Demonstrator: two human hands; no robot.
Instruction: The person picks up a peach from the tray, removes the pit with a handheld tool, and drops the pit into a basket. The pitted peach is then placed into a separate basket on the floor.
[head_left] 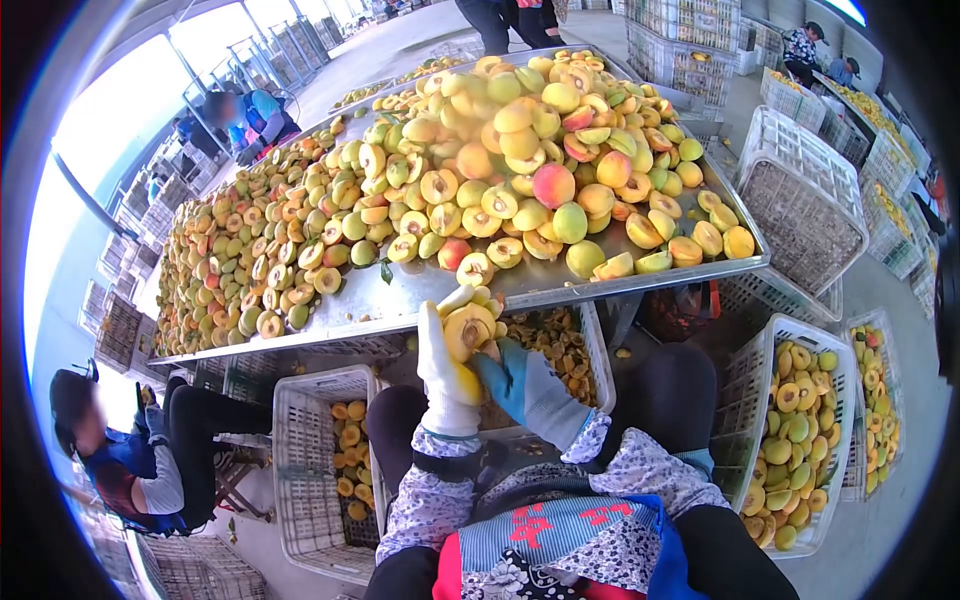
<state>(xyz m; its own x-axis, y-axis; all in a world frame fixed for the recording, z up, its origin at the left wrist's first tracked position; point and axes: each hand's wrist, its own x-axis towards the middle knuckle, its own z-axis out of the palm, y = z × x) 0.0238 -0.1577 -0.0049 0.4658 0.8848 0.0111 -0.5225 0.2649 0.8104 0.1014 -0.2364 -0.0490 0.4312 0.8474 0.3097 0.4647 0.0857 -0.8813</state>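
My left hand (pixel 449 365), in a white and yellow glove, holds a halved fruit (pixel 468 330) with its cut face showing, just below the table's near edge. More fruit pieces show at its fingertips. My right hand (pixel 530 385), in a blue and grey glove, presses its closed fingers against the lower right side of that fruit; whether it grips a tool or a piece is hidden. In front, a metal table (pixel 400 292) bears a heap of whole and halved peach-like fruits (pixel 520 130). Below my hands, a crate (pixel 597 360) contains small dark pieces.
A crate of halves (pixel 325 540) stands at lower left, and another full crate (pixel 835 450) at right. A seated person (pixel 130 470) is at far left; another person (pixel 262 120) works across the table. Stacked crates (pixel 805 190) stand at upper right.
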